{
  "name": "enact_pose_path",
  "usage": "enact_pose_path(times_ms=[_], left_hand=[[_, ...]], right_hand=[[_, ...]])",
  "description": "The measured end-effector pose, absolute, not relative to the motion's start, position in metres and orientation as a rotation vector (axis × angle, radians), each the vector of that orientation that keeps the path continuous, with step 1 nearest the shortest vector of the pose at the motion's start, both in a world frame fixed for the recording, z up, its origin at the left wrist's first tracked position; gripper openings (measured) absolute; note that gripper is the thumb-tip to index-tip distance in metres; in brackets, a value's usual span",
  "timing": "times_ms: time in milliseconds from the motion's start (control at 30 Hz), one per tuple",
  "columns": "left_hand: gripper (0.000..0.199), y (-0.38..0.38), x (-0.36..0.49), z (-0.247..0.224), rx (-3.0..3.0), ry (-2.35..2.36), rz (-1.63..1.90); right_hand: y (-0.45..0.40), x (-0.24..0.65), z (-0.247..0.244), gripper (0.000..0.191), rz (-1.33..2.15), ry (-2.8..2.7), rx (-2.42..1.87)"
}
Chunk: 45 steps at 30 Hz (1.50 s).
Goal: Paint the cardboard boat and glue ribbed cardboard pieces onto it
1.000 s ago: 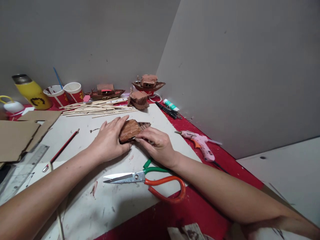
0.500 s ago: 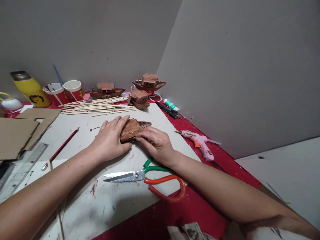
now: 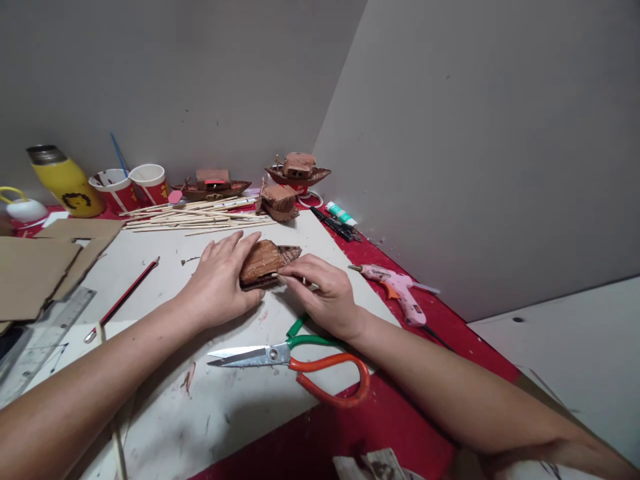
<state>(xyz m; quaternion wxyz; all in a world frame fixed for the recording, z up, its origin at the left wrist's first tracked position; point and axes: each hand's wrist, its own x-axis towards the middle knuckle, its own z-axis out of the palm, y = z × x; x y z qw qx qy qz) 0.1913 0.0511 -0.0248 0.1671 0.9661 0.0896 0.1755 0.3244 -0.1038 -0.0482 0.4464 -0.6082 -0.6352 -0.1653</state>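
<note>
The small brown roofed model boat sits on the white paper-like sheet, steadied by the left hand; the right hand pinches a thin pale stick beside its hull. Beyond are a red table surface and plain grey walls.

Head cam's looking fwd & down from above the table's near side, facing the wall corner, sitting close to L hand & R hand, approx mid-view.
</note>
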Motion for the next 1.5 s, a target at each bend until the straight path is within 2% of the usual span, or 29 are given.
enact_pose_path(times_ms=[200,733,833,867,900,1000,1100,1300,1500], left_hand=[[0.062,0.022,0.18,-0.012,2.505,0.004,0.811],[0.049,0.001,0.173,-0.004,2.312,-0.043,0.46],[0.046,0.005,0.173,-0.001,2.264,0.026,0.448],[0.042,0.008,0.173,0.001,2.244,0.075,0.456],[0.035,0.011,0.173,0.003,2.218,0.129,0.466],[0.013,0.017,0.173,0.012,2.104,0.278,0.481],[0.011,0.02,0.173,0.019,1.954,0.305,0.519],[0.019,0.026,0.171,0.03,1.865,0.312,0.609],[0.021,0.028,0.156,0.039,1.944,0.32,0.613]], right_hand=[[-0.12,0.308,-0.027,0.009,-0.131,-1.426,-1.503],[-0.146,0.292,-0.025,0.011,0.212,-1.413,-1.52],[-0.17,0.312,-0.016,0.022,0.049,-1.366,-1.972],[-0.182,0.322,-0.012,0.02,-0.103,-1.228,-2.266],[-0.196,0.335,-0.01,0.019,-0.191,-1.103,-2.387],[-0.236,0.375,-0.013,0.025,-0.28,-0.827,-2.599],[-0.257,0.406,-0.03,0.031,-0.147,-0.672,-2.718],[-0.254,0.42,-0.052,0.03,0.069,-0.668,-2.59],[-0.264,0.405,-0.021,0.035,-0.059,-0.684,-2.29]])
